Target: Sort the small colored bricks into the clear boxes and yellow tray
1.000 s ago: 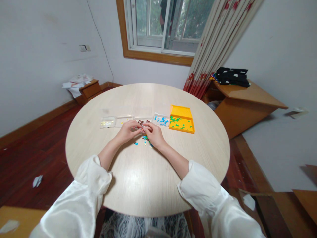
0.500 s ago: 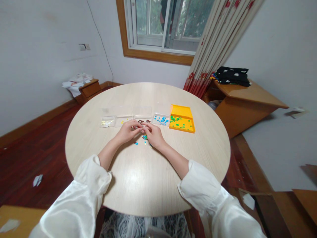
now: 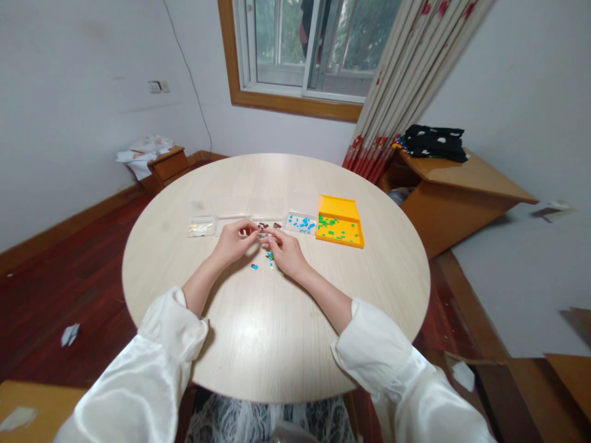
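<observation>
My left hand is at the near edge of a clear box of dark brown pieces, thumb and fingertips pressed together; anything between them is too small to make out. Close on its right, my right hand has its fingers curled together beside the same box, and what they hold is hidden. Small blue, green and brown pieces lie on the table just below my fingers. A blue and brown piece rests a little to their left.
A clear box of pale pieces stands on the left of the round table. Right of my hands are a clear box of blue pieces and an open yellow box with green pieces.
My left hand has shifted slightly left and away from me, its fingertips parting from those of my right hand. My right hand has barely moved.
</observation>
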`<state>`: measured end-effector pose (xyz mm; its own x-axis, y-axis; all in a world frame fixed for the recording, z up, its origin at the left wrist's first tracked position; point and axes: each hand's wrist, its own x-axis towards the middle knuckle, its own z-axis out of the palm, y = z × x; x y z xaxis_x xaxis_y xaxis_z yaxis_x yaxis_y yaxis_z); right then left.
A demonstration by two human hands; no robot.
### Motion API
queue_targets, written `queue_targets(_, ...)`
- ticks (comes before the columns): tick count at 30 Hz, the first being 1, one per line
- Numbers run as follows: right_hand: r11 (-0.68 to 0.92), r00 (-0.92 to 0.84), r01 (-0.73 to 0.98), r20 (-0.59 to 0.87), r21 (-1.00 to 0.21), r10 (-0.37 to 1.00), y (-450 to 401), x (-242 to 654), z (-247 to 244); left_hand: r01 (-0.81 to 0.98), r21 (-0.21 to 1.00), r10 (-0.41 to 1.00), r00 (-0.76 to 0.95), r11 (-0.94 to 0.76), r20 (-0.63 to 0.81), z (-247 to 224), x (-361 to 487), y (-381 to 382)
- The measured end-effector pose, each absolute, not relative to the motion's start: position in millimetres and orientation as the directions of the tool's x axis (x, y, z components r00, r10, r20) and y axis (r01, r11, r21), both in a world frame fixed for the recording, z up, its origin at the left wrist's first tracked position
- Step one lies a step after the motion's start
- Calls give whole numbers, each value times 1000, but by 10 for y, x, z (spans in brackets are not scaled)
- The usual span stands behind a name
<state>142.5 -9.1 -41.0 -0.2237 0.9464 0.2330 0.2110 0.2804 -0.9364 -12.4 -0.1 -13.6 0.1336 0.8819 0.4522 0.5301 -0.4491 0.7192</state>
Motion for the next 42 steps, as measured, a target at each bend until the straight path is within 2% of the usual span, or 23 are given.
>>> queue_targets(3,273,-228,221,223,-936,948,-99,1420,-409,560,703,869,62,-438,492,-154,-146,35)
queue_targets(6,335,-256,286,265,-898,930,-121,1425,-392,592,700,861,-21,-398,508,-159,-173,65)
queue_targets(11,531,-397,444,373,-722,839,-168,1454,-344,636,696,831,-150,-334,536,-138,-239,100)
queue_targets(17,673,-553,474,403,-567,729,-198,1474,-292,662,695,806,-230,-280,545,-145,-315,153)
queue_targets(29,757,-684,454,361,-470,634,-234,1490,-299,756,614,804,-210,-227,556,-344,-461,283)
queue_targets(42,755,-702,460,329,-468,631,-229,1489,-307,788,594,839,-208,-161,503,-334,-434,270)
